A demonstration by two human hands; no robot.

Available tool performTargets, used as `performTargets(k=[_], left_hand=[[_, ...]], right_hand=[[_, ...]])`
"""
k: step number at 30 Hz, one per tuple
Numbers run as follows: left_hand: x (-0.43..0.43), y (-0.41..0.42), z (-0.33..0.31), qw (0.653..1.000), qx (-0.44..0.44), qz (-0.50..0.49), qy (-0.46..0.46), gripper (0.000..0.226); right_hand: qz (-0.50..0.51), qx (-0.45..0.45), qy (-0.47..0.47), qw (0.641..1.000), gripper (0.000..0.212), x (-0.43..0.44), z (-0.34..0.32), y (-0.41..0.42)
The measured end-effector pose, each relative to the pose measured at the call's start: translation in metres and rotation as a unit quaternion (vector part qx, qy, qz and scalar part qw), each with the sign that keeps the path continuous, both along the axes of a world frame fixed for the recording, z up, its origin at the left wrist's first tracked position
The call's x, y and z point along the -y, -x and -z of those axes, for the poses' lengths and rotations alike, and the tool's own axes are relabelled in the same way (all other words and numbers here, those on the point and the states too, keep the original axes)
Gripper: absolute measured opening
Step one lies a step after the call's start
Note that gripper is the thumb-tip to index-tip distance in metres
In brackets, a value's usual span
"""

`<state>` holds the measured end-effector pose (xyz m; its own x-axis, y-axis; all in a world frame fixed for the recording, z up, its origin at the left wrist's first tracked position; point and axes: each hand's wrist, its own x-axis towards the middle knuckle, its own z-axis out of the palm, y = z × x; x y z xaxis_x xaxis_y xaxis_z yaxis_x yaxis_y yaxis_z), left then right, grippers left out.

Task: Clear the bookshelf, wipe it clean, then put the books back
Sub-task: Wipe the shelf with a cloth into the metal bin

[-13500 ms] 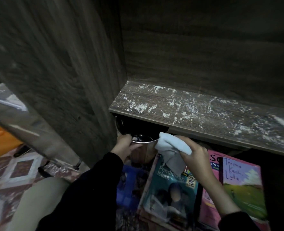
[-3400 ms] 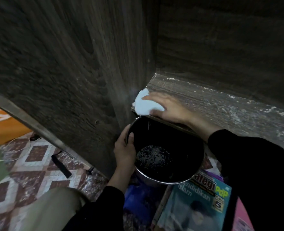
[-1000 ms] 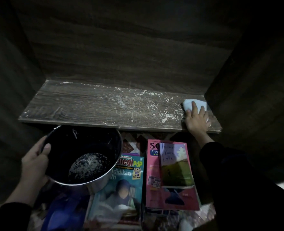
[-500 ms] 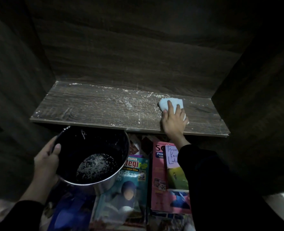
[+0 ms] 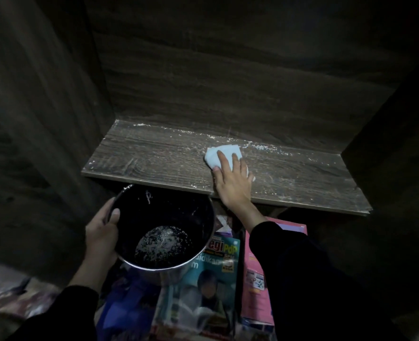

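Note:
The dark wooden shelf board (image 5: 154, 158) holds no books and carries white dust, thickest along its back edge. My right hand (image 5: 233, 180) presses a folded white cloth (image 5: 220, 156) flat on the board's middle with straight fingers. My left hand (image 5: 102, 232) grips the left rim of a black pot (image 5: 164, 230), thumb over the edge, held just below the board's front edge. White crumbs lie in the pot's bottom. Under the shelf lie a teal book (image 5: 208, 279) and a pink book (image 5: 255, 279), the pink one partly behind my right sleeve.
The cabinet's side walls (image 5: 43, 119) and back panel (image 5: 228, 70) close in the shelf on three sides. A blue book (image 5: 120, 311) lies below the pot. Patterned floor tiles (image 5: 9, 299) show at the lower left.
My right hand has slid the cloth leftward along the board from the right end to the middle. The pot stays held under the front edge.

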<state>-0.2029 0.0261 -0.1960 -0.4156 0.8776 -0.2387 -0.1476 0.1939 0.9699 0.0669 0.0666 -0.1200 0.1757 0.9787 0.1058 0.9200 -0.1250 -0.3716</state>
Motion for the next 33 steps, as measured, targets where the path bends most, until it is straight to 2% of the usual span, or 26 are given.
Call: performTargets(k=[10,17,21,24,28,30,33], left_hand=[[0.003,0.002,-0.003,1.0,-0.022,-0.002,-0.017,0.034],[0.003,0.002,-0.006,1.0,-0.022,-0.008,-0.012,0.034],[0.003,0.001,-0.011,1.0,-0.015,-0.015,-0.011,0.034],[0.004,0.001,-0.011,1.0,-0.015,-0.008,-0.014,0.034],[0.002,0.005,-0.007,1.0,-0.006,-0.024,-0.006,0.034],[0.003,0.006,-0.007,1.0,-0.009,-0.021,-0.002,0.034],[0.004,0.009,-0.01,1.0,-0.015,-0.012,-0.001,0.035]], right_hand=[[-0.194,0.027,0.002,0.981,0.048,0.007,-0.001,0.052],[-0.378,0.04,-0.107,0.919,0.044,0.025,0.019,0.089],[-0.43,-0.01,-0.132,0.893,0.041,0.042,0.024,0.097],[-0.397,-0.123,-0.145,0.898,0.04,0.043,0.011,0.092],[-0.268,-0.26,-0.204,0.905,0.039,0.023,-0.017,0.055],[-0.195,-0.28,-0.236,0.91,0.04,0.008,-0.025,0.017],[-0.085,-0.245,-0.259,0.93,0.041,-0.011,-0.029,-0.053]])
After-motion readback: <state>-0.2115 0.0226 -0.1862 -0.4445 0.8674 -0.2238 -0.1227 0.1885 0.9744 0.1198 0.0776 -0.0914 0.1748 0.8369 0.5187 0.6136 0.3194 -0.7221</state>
